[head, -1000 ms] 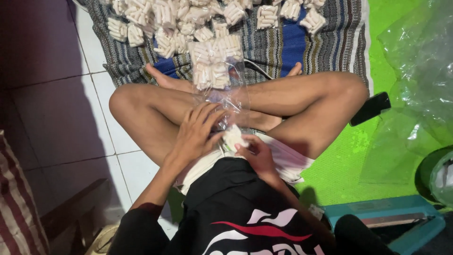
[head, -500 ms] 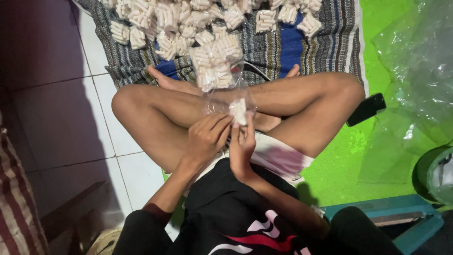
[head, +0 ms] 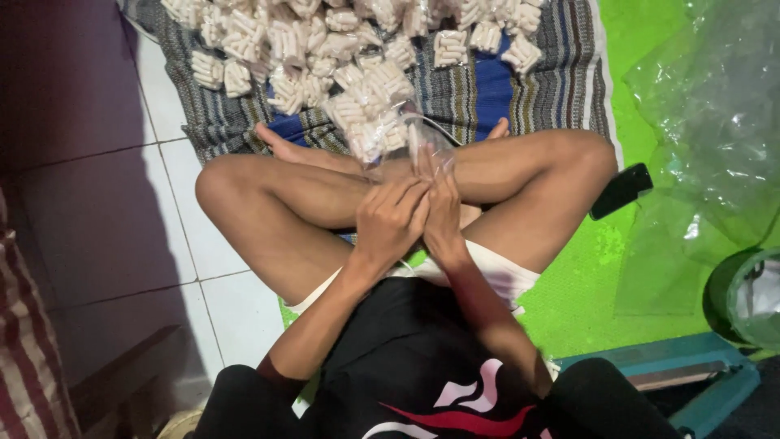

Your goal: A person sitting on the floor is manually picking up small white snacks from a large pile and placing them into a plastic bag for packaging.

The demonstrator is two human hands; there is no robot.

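I sit cross-legged on the floor. My left hand and my right hand are pressed together above my shins, both gripping a small clear plastic bag that sticks up from my fingertips. What is inside the bag is hidden by my fingers. Just beyond my feet lies a heap of several small clear packets of pale stick snacks on a striped cloth.
A black phone-like object lies by my right knee on a green mat. A big crumpled clear plastic sheet sits at the right, above a round green container. A teal device is at lower right. White tiles are on the left.
Both hands rose from my lap to above my shins and came together. The white packet seen between the fingers earlier is now covered, and only clear plastic shows.
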